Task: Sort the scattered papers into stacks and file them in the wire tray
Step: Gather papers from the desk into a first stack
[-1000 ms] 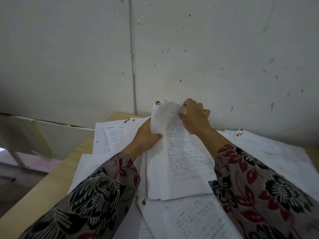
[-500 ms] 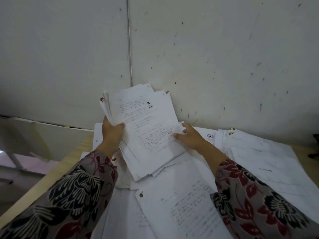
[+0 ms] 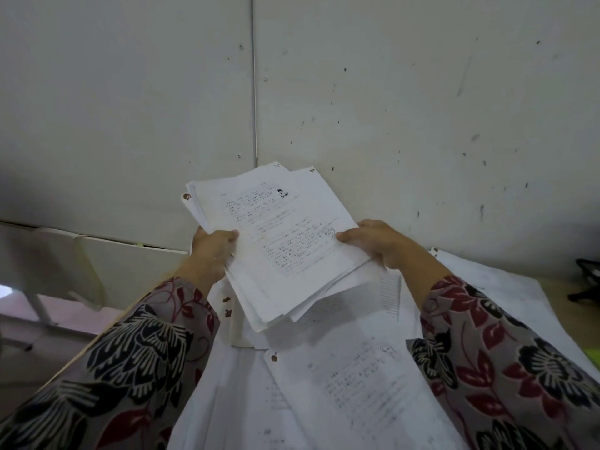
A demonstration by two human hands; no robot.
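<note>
A thick stack of printed white papers (image 3: 279,241) is held up in the air above the table, tilted toward me. My left hand (image 3: 211,251) grips its left edge, thumb on top. My right hand (image 3: 376,241) grips its right edge. More loose printed sheets (image 3: 350,378) lie scattered on the table under the stack and my forearms. A dark wire object (image 3: 587,277), possibly the tray, shows at the far right edge, mostly cut off.
A white wall (image 3: 389,108) stands right behind the table. Further sheets (image 3: 487,287) spread to the right. The wooden table edge (image 3: 565,287) shows at the right. A white chair or frame (image 3: 65,271) stands left of the table.
The papers were lying on the table under both hands. They have been gathered into one stack and lifted, and my right hand has moved from beneath the pile to its right edge.
</note>
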